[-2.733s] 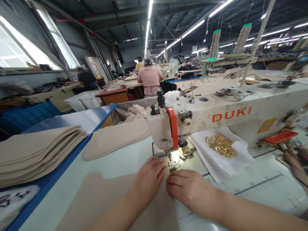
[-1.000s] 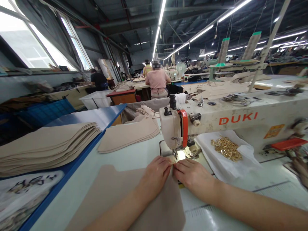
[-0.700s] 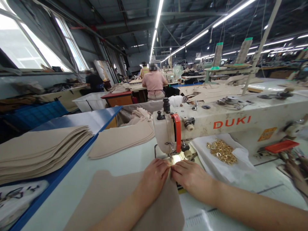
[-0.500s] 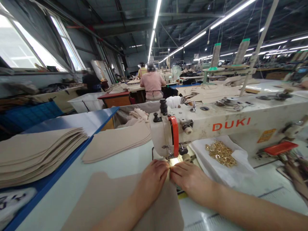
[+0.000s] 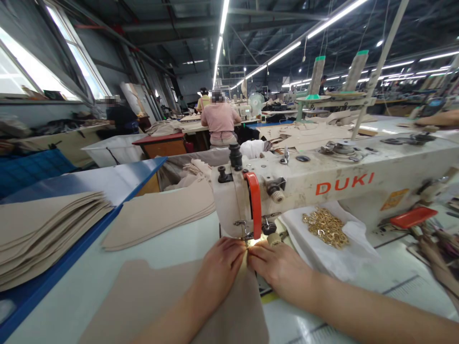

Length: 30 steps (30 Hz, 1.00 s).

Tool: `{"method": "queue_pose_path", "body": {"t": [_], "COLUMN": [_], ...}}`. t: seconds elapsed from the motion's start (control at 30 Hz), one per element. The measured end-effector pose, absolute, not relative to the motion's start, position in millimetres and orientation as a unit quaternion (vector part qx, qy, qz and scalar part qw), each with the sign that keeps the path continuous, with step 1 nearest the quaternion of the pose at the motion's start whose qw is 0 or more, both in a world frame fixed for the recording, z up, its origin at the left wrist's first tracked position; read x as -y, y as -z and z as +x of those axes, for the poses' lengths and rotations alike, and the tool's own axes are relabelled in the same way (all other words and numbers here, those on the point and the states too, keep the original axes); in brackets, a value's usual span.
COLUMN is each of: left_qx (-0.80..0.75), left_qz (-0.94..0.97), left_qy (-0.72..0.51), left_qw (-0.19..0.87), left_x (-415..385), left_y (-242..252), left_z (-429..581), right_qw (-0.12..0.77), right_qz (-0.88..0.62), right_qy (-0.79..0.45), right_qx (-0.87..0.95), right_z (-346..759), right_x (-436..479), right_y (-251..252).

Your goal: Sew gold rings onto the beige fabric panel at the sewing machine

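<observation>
A beige cut fabric piece (image 5: 143, 301) lies flat on the pale table in front of me, its far edge under the head of a white DUKI sewing machine (image 5: 322, 184). My left hand (image 5: 218, 272) rests on the fabric with curled fingers pinching its edge right at the needle. My right hand (image 5: 278, 270) meets it from the right, fingertips pressed together on the same edge below the presser foot. The needle itself is hidden behind my fingers.
Stacks of beige cut pieces (image 5: 46, 229) lie on a blue-edged table at left, with a smaller stack (image 5: 161, 215) behind the fabric. Gold metal rings (image 5: 324, 227) sit on white paper right of the machine. A red tray (image 5: 412, 216) lies far right. Other people sit at machines beyond.
Both hands have slid forward with the fabric edge and closed together at the needle. My view has shifted slightly to the right.
</observation>
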<state>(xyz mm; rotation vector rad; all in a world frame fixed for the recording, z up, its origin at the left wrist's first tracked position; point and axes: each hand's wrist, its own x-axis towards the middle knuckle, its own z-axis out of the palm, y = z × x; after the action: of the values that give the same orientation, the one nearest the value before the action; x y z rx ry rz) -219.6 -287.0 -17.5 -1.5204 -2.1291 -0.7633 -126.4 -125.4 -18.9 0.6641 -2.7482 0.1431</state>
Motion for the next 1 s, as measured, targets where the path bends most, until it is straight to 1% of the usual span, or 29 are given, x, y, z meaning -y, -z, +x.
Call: {"method": "queue_pose_path", "body": {"t": [0.33, 0.7, 0.83, 1.0], "left_qx": [0.774, 0.774, 0.783, 0.79], "left_qz": [-0.538, -0.543, -0.533, -0.522], "left_qy": [0.275, 0.262, 0.262, 0.268], "left_qw": [0.185, 0.195, 0.186, 0.176], "left_x": [287.7, 285.0, 286.1, 287.0], "left_y": [17.9, 13.5, 16.6, 20.2], "left_z": [-219.6, -220.2, -220.7, -221.0], "right_qw": [0.152, 0.149, 0.163, 0.211], "right_qz": [0.225, 0.223, 0.229, 0.238], "right_qy": [-0.06, -0.053, -0.05, -0.061], "right_qx": [0.961, 0.962, 0.958, 0.946], "right_z": [-125.8, -126.9, -127.6, -123.8], "right_x": [126.8, 126.9, 127.1, 124.0], "right_y": [19.0, 16.2, 20.1, 23.8]}}
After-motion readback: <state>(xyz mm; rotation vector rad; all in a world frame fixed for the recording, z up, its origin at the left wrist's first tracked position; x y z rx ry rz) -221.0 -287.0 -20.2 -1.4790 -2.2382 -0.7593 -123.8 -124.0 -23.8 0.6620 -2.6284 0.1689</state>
